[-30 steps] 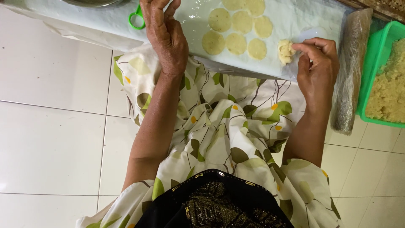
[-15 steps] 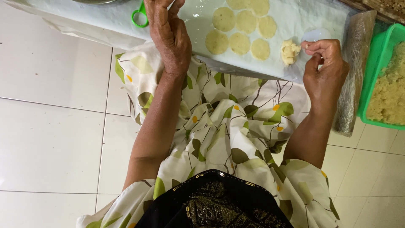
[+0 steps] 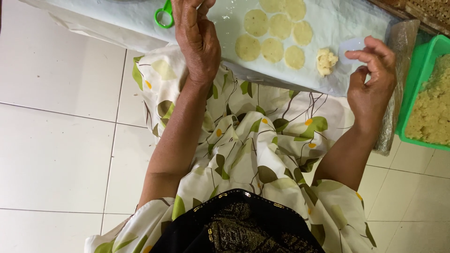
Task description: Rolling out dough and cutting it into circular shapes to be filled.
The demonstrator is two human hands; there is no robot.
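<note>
White floor tiles (image 3: 56, 140) lie bare at the far left. A green ring cutter (image 3: 163, 16) sits near the plastic-covered board (image 3: 356, 18) edge, just beside the left hand (image 3: 197, 40), whose fingers are loosely spread and hold nothing. Seven flat dough rounds (image 3: 274, 49) cluster mid-board, with a dough lump (image 3: 326, 61) close to the near edge. The right hand (image 3: 372, 79) pinches a clear round cutter (image 3: 350, 47) just beside the lump. A green tub (image 3: 417, 70) of crumbly dough stands at the far right

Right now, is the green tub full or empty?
Full, as far as it shows. The green tub is heaped with pale crumbly dough, though the frame cuts part off.
</note>
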